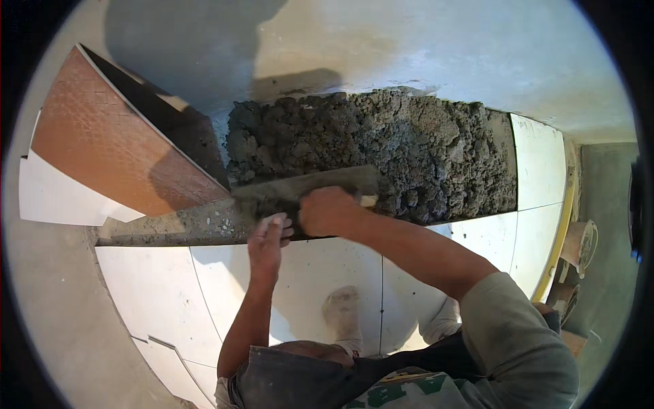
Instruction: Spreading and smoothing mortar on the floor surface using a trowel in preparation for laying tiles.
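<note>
My right hand (329, 213) is wrapped round the handle of a plastering trowel (303, 189). The trowel's long flat blade lies along the near left edge of a bed of dark, lumpy mortar (422, 146). Just below the blade is my left hand (269, 238), thumb up and fingers loosely bent and apart, with nothing visible in it. The mortar bed runs along the foot of a wall, its top rough and uneven. Part of it is hidden behind the trowel and my right hand.
White floor tiles (313, 273) lie on the near side, beneath my feet, and at the mortar's right end (538, 160). Tiles lean at the left, one showing its reddish-brown back (112, 129). A grey wall (422, 48) stands behind. A yellow straightedge (561, 235) and a bucket (578, 244) are at right.
</note>
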A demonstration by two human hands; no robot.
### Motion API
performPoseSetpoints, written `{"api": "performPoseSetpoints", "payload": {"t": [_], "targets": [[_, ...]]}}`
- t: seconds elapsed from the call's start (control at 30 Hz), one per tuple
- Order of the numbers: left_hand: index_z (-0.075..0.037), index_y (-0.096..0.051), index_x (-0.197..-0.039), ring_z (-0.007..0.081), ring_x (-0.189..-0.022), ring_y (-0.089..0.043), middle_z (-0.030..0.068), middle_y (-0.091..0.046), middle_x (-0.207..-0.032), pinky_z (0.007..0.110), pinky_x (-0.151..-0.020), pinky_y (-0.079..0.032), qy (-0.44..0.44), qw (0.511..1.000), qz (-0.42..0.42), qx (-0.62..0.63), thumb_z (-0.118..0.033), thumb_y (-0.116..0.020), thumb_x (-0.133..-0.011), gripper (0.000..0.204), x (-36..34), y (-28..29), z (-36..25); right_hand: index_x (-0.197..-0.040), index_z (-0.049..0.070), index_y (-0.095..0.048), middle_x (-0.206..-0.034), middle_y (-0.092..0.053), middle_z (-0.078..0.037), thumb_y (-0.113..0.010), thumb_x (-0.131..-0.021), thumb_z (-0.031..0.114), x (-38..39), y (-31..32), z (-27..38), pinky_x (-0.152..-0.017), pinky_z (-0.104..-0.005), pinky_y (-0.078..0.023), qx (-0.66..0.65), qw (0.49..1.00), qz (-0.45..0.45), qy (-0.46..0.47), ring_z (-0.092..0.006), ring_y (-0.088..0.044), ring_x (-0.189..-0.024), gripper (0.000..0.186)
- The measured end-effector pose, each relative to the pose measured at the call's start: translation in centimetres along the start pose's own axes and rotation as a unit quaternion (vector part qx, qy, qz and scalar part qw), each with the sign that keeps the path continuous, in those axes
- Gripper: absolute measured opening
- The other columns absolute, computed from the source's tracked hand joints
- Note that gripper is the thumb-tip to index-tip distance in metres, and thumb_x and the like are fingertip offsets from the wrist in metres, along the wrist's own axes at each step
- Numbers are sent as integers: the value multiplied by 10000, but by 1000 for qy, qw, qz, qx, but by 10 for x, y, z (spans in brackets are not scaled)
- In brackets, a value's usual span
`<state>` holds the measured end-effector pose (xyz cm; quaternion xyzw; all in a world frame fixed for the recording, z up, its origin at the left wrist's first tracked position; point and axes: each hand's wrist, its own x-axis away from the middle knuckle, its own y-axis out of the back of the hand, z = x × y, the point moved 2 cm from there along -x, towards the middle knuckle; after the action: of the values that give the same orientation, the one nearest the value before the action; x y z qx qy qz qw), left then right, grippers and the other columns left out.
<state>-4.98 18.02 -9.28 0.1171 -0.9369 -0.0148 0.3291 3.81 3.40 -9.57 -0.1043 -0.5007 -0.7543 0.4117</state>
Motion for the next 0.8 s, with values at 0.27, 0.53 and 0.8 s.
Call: {"api": "performPoseSetpoints", "payload": {"t": [0.27, 0.53, 0.8], "targets": [[-8, -662, -1022, 199, -847, -634, 117, -676, -913, 314, -798, -486, -141, 970, -67, -189, -215, -581, -908, 250, -14, 15, 13, -895, -36, -655, -818, -649, -264, -497, -872, 340, 52, 71, -62, -794, -462, -522, -54, 992, -79, -88, -384, -653, -851, 409], [-106, -673, -1034, 307, -1060, -550, 98, -595, -1131, 442, -908, -426, -359, 771, 70, -521, -133, -635, -820, 219, 25, -60, 18, -868, -36, -641, -781, -647, -263, -502, -876, 340, 69, 25, -101, -761, -496, -516, -7, 996, -64, -63, -424, -645, -802, 401], [-119, -641, -1072, 259, -1033, -545, 68, -588, -1057, 426, -850, -408, -336, 785, -61, -517, -106, -670, -796, 277, 11, -46, 19, -872, -40, -655, -847, -659, -255, -503, -873, 316, 109, 42, -116, -779, -472, -524, -57, 984, -130, -106, -396, -655, -842, 388]]}}
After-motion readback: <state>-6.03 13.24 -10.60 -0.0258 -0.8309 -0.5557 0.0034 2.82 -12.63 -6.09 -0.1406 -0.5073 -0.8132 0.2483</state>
